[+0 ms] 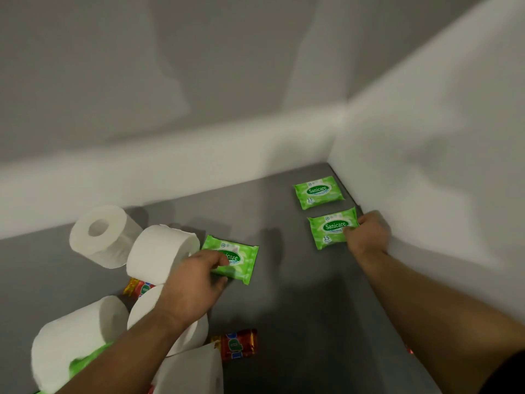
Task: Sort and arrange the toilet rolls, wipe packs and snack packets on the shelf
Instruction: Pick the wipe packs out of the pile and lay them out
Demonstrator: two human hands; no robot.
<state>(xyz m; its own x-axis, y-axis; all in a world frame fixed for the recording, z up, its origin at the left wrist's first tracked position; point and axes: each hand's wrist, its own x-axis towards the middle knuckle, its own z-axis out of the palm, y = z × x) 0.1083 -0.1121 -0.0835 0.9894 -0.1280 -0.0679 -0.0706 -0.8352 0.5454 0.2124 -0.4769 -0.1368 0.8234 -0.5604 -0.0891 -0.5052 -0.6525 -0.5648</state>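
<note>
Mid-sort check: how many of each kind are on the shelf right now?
White toilet paper rolls: 5
Green plastic Sanicare wipe packs: 4, one mostly hidden
Red foil snack packets: 2 plainly seen; other red slivers too small to tell
Total: 11

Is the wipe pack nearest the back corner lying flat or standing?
Flat: the wipe pack lies label-up on the shelf.
</note>
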